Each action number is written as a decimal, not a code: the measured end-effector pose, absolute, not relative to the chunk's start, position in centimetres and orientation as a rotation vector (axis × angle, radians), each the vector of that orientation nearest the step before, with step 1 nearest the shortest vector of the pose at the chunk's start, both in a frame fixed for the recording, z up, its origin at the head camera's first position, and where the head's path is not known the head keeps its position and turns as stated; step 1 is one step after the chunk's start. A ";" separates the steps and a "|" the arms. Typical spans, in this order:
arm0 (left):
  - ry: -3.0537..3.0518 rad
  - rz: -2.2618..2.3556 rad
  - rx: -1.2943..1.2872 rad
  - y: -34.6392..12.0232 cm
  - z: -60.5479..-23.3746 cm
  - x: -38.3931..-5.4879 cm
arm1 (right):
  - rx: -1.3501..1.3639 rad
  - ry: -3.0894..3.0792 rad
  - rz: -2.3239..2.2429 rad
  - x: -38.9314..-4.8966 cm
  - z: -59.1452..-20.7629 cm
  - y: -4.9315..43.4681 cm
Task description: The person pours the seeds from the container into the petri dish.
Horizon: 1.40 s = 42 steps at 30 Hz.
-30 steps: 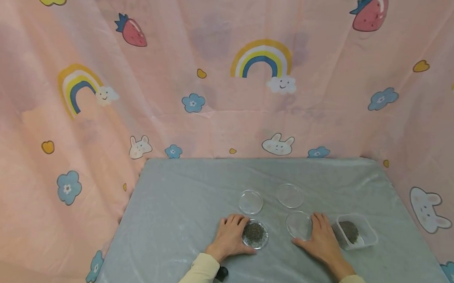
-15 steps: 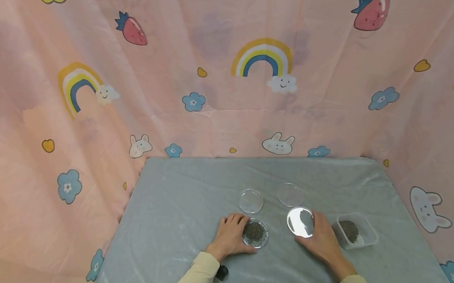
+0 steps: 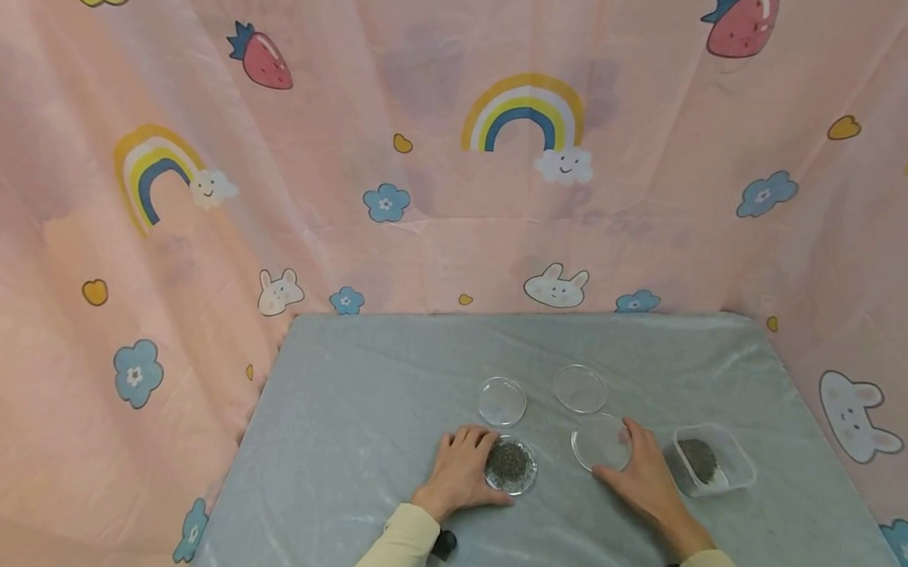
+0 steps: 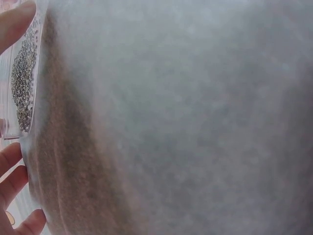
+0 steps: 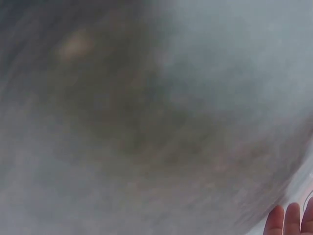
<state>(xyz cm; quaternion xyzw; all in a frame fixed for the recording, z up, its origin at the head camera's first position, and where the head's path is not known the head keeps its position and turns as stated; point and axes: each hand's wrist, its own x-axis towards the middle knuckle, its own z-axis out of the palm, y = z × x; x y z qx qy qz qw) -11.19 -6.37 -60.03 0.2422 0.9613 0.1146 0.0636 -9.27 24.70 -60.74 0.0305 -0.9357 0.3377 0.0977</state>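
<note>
1 round dish [image 3: 518, 488] and 1 tub [image 3: 734, 472] hold dark grains [image 3: 507, 463].

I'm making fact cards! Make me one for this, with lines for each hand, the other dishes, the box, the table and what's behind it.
Left hand: curled around a filled dish of dark grains
Right hand: holds the edge of a clear dish; no grains show in it
Other dishes: two clear ones farther back, left back dish and right back dish
Box: see-through plastic box to the right of the right hand, with a dark pile inside
Table: covered in gray cloth
Behind: pink curtain with rainbows, strawberries and bunnies printed on it
</note>
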 end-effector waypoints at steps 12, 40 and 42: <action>2.923 0.314 0.736 -6.3 -60.1 -11.2 | 0.217 -2.802 1.042 -9.1 -60.8 24.8; 2.940 0.293 0.750 -6.4 -60.3 -11.2 | 0.290 -2.678 1.129 -10.3 -58.8 22.6; 2.934 0.297 0.751 -6.4 -60.3 -11.2 | 0.384 -2.618 1.073 -10.6 -59.0 22.5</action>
